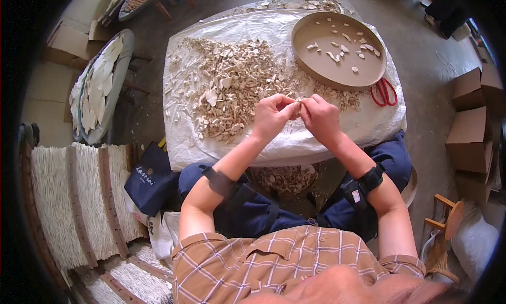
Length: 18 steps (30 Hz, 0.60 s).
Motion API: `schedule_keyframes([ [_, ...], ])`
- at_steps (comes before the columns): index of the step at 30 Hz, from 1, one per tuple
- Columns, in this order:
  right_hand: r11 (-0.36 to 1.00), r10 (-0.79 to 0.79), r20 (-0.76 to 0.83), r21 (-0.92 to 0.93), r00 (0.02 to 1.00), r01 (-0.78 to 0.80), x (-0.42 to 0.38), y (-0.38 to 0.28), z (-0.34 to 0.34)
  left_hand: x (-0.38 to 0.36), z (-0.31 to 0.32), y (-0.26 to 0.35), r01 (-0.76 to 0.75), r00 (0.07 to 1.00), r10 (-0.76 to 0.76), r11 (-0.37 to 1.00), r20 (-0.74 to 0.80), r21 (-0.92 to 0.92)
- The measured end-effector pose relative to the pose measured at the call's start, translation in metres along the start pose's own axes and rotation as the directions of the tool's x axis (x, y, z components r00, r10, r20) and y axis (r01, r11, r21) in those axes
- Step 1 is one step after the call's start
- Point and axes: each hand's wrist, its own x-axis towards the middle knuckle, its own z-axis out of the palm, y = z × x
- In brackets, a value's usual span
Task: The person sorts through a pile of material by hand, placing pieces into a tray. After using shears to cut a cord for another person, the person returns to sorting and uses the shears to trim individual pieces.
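My left hand (pixel 272 116) and my right hand (pixel 321 118) meet above the near part of the cloth-covered table (pixel 182 148). Both are closed, fingertips pinching a small pale dried piece (pixel 299 100) between them; the fingers hide most of it. Just beyond and left of the hands spreads a heap of broken, cream-coloured dried pieces (pixel 232 88). A round shallow tray (pixel 321 66) holds several larger pale pieces at the table's far right. Red-handled scissors (pixel 385 92) lie beside the tray, their blades not visible.
Left stand a round rack of pale sheets (pixel 97 88), stacks of white layered material (pixel 52 198) and a dark blue bag (pixel 150 172). Cardboard boxes (pixel 469 140) and a small wooden stool (pixel 452 219) are at right. Below the table edge sits a container of pieces (pixel 287 178).
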Motion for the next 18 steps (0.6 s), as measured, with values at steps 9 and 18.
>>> schedule_keyframes([
  [9, 0.648, 0.497, 0.194, 0.565, 0.845, -0.511, 0.007, 0.014, 0.005, 0.008, -0.01, -0.007, 0.228, 0.973, -0.223, 0.878, 0.062, -0.421],
  [18, 0.989, 0.136, -0.042, 0.063, 0.99, -0.133, 0.012, 0.037, 0.002, 0.012, -0.011, -0.016, 0.301, 0.952, -0.283, 0.802, 0.116, -0.516],
])
